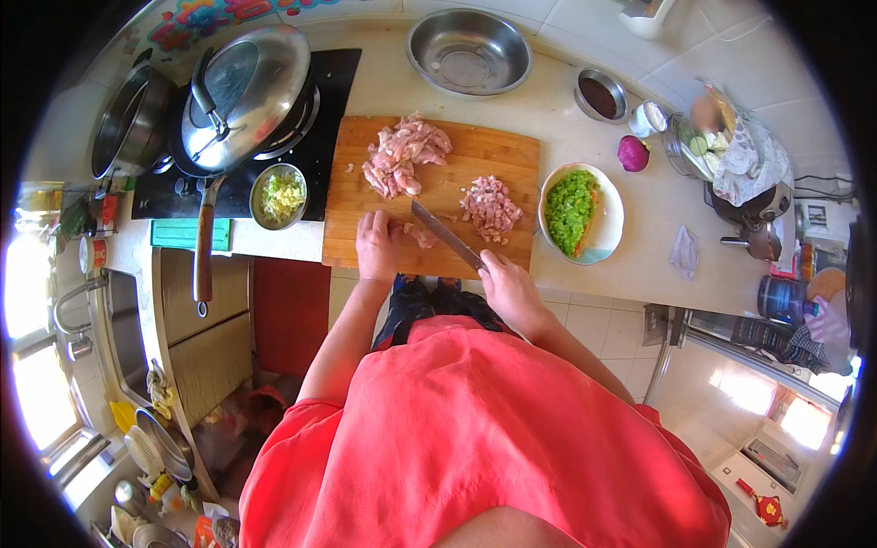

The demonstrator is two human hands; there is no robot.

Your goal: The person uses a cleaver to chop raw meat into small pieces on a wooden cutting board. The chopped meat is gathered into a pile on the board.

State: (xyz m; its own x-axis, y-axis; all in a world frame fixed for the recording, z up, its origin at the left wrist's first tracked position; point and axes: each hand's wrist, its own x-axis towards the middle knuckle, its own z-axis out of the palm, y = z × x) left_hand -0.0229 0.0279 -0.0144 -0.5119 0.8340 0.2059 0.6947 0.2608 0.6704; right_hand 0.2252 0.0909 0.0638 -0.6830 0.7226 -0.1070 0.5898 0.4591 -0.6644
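Observation:
On a wooden cutting board (438,164), my right hand (510,288) grips a kitchen knife (449,236). Its blade points up and left, over or beside a small piece of raw meat (419,236). My left hand (377,246) rests with curled fingers on the board at that piece's left end; whether the fingers pinch it is hidden. Beyond the hands lies a heap of larger raw meat pieces (405,154). A pile of diced meat (491,207) sits on the board's right side, just past the knife.
Right of the board stands a bowl (610,236) of chopped green and orange vegetables. A metal basin (469,51), a bowl of dark liquid (599,96) and a purple onion (633,153) sit farther back. Leftward are a lidded wok (246,96) and a bowl of minced pieces (281,197).

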